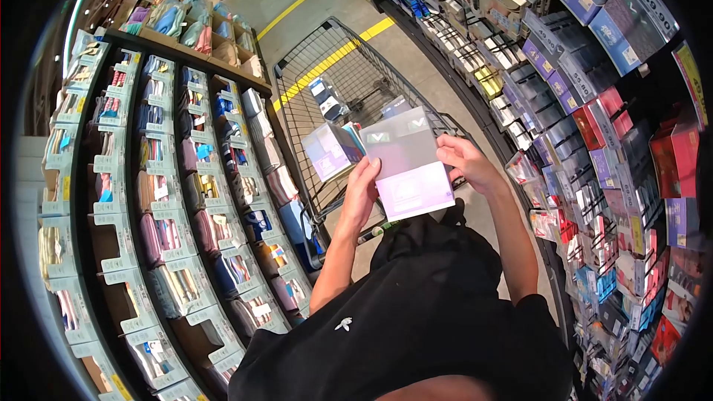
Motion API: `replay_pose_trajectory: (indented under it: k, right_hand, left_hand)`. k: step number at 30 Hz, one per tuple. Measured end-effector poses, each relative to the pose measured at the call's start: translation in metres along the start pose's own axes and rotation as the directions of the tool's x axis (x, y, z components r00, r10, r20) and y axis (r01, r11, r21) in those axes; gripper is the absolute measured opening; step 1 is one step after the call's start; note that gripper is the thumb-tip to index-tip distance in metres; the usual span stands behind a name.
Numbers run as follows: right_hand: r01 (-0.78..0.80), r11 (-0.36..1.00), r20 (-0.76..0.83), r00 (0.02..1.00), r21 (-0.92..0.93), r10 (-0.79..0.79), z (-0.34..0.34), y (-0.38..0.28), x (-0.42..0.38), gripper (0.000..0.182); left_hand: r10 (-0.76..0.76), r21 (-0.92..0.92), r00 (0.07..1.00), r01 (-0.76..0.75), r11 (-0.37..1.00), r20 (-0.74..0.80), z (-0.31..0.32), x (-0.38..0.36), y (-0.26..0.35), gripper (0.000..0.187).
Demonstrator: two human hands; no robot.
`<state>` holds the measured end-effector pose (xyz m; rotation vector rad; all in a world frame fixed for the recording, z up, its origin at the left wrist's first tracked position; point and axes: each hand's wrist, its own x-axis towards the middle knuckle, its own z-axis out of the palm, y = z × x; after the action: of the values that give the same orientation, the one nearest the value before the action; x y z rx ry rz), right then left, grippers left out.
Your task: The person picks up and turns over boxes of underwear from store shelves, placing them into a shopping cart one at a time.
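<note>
A flat grey and lilac package (408,167) is held up in front of my body, over the near end of the cart. My left hand (363,180) grips its left edge, thumb on the front. At its upper right edge, my right hand (464,160) has its fingers closed on the package. Just left of it, a second lilac and grey package (327,150) shows by the cart, close to my left hand; what supports it is hidden.
A black wire shopping cart (297,67) stands ahead, with a dark blue and white package (324,96) inside. Shelves of folded garments in boxes (160,238) line the left. Hanging packages (549,104) fill the rack on the right. Yellow lines (377,28) cross the floor.
</note>
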<state>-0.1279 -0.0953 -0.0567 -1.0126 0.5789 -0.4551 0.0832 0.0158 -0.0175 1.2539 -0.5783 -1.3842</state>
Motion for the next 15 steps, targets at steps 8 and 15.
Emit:
replay_pose_trajectory:
  k: [8,15]
  right_hand:
    - [0.039,0.999,0.099,0.994,0.037,-0.043,0.016,-0.016,-0.012,0.021]
    - [0.048,0.996,0.141,0.988,0.072,-0.058,0.021,-0.016,-0.013,0.021]
  left_hand:
    - [-0.14,-0.086,0.988,0.134,0.987,-0.065,-0.005,0.005,-0.01,0.042]
    - [-0.209,-0.158,0.966,0.185,0.97,-0.15,-0.002,0.004,-0.009,0.042]
